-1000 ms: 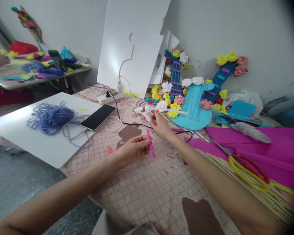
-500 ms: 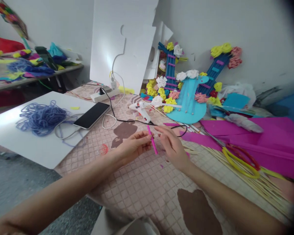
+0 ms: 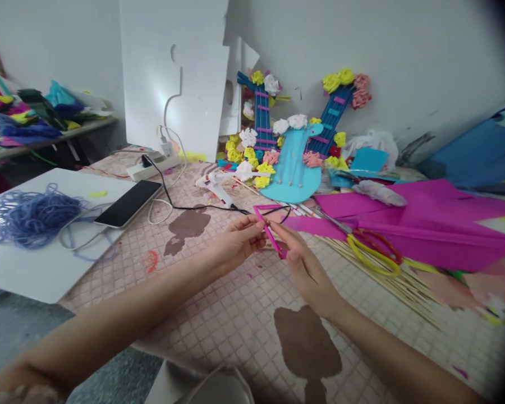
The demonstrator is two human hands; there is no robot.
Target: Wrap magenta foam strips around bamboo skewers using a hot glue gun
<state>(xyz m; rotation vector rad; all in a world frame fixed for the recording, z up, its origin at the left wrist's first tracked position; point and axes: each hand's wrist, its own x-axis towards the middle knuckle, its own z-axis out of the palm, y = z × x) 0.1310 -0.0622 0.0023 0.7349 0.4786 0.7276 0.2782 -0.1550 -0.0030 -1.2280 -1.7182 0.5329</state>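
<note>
My left hand [image 3: 238, 242] pinches the upper end of a thin magenta strip [image 3: 270, 230] above the patterned floor mat [image 3: 235, 314]. The fingers of my right hand [image 3: 305, 265] are closed on the strip's lower end. The strip bends at the top into a corner. A white glue gun [image 3: 214, 186] lies on the mat beyond my hands, its black cord trailing toward them.
Yellow-handled scissors [image 3: 372, 249] lie on magenta paper sheets [image 3: 425, 221] and bamboo sticks at the right. Blue paper guitars with flowers [image 3: 292, 151] lean on the wall. A phone [image 3: 128, 203] and purple yarn [image 3: 29, 216] rest on a white board [image 3: 37, 269] at left.
My right hand left the glue gun, came back to the magenta strip and took hold of its lower end. The view has swung to the right.
</note>
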